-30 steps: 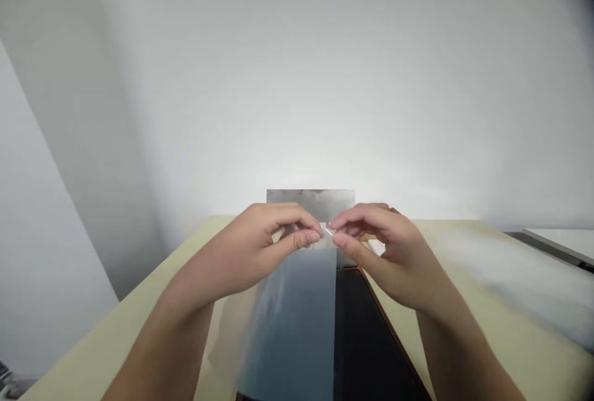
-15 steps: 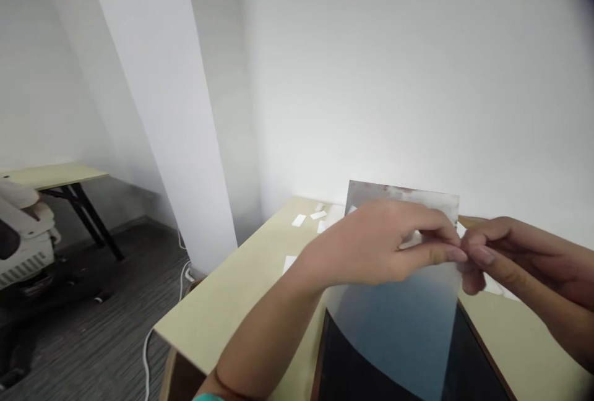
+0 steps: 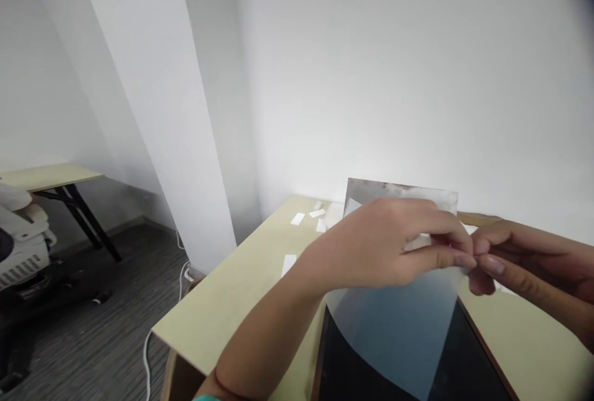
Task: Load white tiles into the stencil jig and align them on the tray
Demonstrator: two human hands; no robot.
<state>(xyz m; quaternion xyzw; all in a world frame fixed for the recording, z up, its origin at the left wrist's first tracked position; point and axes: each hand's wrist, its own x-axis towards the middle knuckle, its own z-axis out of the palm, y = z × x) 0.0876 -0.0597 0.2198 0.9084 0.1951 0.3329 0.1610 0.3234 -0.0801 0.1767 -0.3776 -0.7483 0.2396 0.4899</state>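
Hands (image 3: 385, 246) (image 3: 533, 258) farther right, film (image 3: 394, 333) seemingly translucent

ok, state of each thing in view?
left hand: fingers pinched, whatever they hold hidden
right hand: fingers pinched, right beside the left fingertips
translucent film sheet: partly covering the dark panel, top edge behind the hands
dark panel: flat on the desk, partly covered
white strips: lying separately on the desk
white cable: slack on the floor

Look at that: glossy clear plastic film (image 3: 394, 339) over a shiny black panel (image 3: 476, 364), dull scuffed metal (image 3: 399, 190) behind it, and matt paper slips (image 3: 297, 219) on a smooth laminate desk (image 3: 223, 308)!
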